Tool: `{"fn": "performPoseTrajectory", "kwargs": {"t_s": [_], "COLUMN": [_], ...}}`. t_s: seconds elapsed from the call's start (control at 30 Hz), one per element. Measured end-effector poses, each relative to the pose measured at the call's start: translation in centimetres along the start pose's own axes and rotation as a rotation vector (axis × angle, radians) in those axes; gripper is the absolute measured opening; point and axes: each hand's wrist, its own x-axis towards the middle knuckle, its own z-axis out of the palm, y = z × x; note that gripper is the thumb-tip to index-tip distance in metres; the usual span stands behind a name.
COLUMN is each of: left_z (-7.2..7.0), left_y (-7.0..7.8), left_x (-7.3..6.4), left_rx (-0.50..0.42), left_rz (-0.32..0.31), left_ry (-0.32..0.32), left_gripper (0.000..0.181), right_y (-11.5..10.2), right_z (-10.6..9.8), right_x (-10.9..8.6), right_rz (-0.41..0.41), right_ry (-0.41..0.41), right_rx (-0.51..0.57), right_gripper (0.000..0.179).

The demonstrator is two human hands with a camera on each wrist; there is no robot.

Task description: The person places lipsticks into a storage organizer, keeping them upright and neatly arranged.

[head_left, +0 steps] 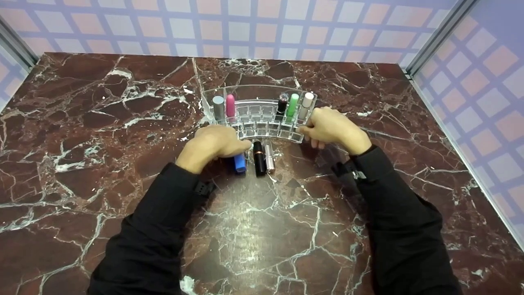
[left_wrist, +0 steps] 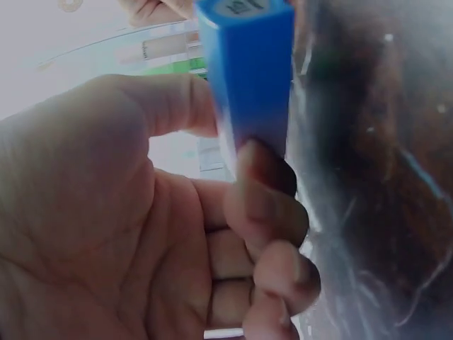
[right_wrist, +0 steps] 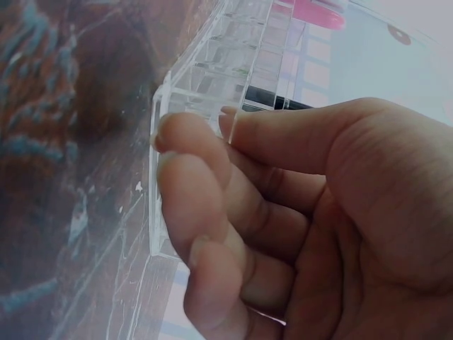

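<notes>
A clear curved lipstick organizer [head_left: 257,130] with stepped compartments stands on the table. In its back row are a grey tube [head_left: 218,107] and a pink tube [head_left: 230,106] at the left; a black tube [head_left: 282,104], a green tube [head_left: 292,105] and a white-capped tube [head_left: 306,104] stand at the right. My left hand [head_left: 217,141] is by its front left end, pinching a blue lipstick tube [left_wrist: 248,71] between thumb and fingers. At the opposite end my right hand [head_left: 331,126] grips the organizer's edge, thumb [right_wrist: 283,138] against the clear wall and fingers curled around the corner.
Just in front of the organizer, a black lipstick tube [head_left: 259,159] and a silver-pink lipstick tube [head_left: 269,158] lie side by side on the dark red marbled table [head_left: 262,229]. Checkered panels [head_left: 254,28] border the table at the back and sides.
</notes>
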Motion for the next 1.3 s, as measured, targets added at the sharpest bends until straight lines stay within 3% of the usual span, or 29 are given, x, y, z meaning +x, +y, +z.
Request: {"fn": "performPoseTrajectory", "kwargs": {"t_s": [0.13, 0.37, 0.53, 0.67, 0.87, 1.1, 1.3], "left_z": [-0.4, -0.8, -0.9, -0.9, -0.8, -0.7, -0.7], "left_y": [0.0, 0.0, 0.0, -0.1, -0.1, 0.0, 0.2], "left_x": [-0.2, -0.5, -0.5, -0.3, -0.2, -0.1, 0.0], "left_rx": [-0.078, -0.297, -0.372, -0.413, -0.457, -0.504, -0.626], "left_rz": [0.067, 0.215, 0.271, 0.315, 0.33, 0.368, 0.366], "left_ry": [0.028, 0.036, 0.079, 0.147, 0.224, 0.259, 0.258], "left_gripper": [0.052, 0.049, 0.051, 0.049, 0.046, 0.048, 0.049], "right_y": [0.0, 0.0, -0.4, -1.0, -2.0, -2.3, -2.3], "right_z": [0.0, -0.1, -0.5, -0.9, -1.0, -0.6, -0.4], "right_x": [0.0, -0.1, -0.4, -0.8, -1.2, -1.0, -0.7], "right_rz": [0.001, 0.01, -0.001, -0.068, -0.16, -0.175, -0.207], "right_ry": [0.001, -0.009, -0.017, 0.029, 0.065, 0.065, 0.016], "right_rx": [-0.002, -0.007, 0.023, 0.045, 0.09, 0.139, 0.19], "right_gripper": [0.037, 0.04, 0.045, 0.041, 0.039, 0.037, 0.05]}}
